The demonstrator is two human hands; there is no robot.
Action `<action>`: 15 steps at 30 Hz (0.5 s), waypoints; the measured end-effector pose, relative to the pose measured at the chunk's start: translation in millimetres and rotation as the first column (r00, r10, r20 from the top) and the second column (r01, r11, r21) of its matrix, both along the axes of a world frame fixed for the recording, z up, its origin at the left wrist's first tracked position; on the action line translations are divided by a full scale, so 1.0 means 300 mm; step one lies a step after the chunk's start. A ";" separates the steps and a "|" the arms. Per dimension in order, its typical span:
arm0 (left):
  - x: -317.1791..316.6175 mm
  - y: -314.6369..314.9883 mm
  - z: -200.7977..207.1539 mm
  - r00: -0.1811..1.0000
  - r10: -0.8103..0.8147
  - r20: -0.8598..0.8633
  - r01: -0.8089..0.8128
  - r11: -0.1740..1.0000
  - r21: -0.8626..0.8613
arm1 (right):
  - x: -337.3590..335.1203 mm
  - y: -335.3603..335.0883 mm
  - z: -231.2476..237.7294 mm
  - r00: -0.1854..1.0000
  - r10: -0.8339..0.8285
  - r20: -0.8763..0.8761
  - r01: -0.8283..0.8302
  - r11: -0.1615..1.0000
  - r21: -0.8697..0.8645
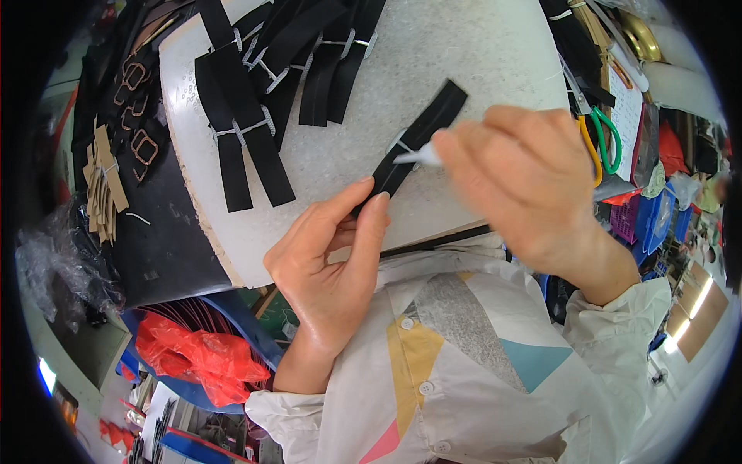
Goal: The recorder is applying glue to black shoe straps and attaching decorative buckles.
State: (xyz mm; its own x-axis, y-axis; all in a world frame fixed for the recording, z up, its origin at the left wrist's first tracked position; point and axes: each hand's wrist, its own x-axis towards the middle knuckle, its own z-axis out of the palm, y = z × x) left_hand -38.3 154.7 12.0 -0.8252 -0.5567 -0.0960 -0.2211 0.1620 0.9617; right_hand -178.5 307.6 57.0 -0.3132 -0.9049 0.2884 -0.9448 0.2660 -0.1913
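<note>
My left hand pinches the lower end of a black strap between thumb and fingers, against the white board. A silvery metal buckle sits partway along this strap. Closed round a small white glue bottle, my right hand is slightly blurred. Its thin nozzle points left, at the strap just below the buckle; whether it touches I cannot tell. My fingers hide most of the bottle. Several more black straps with silvery buckles lie overlapping at the board's far left.
Left of the board, brown metal buckles and a bundle of tan strips rest on a black surface. Below stands a blue bin with a red plastic bag. Scissors with green and yellow handles are at the right.
</note>
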 end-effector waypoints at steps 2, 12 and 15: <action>0.005 -0.003 -0.001 1.000 0.024 -0.007 -0.024 1.000 0.008 | -0.038 0.021 -0.008 0.997 -0.052 -0.055 0.054 0.998 0.024; 0.040 -0.035 0.049 0.992 -0.052 0.112 0.051 0.999 0.015 | -0.180 0.130 -0.170 0.638 -0.185 0.748 0.543 0.796 -0.267; 0.043 -0.039 0.043 0.992 -0.073 0.098 0.086 0.988 -0.130 | -0.174 0.114 -0.170 0.738 -0.331 0.588 0.575 0.764 -0.292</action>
State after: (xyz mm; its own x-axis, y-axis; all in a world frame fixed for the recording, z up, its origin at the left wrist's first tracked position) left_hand -25.5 142.9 25.0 -0.8582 -0.5028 -0.1031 -0.2896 0.3084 0.9061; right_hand -230.8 341.7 6.0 -0.8534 -0.4282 0.2972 -0.4765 0.4099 -0.7778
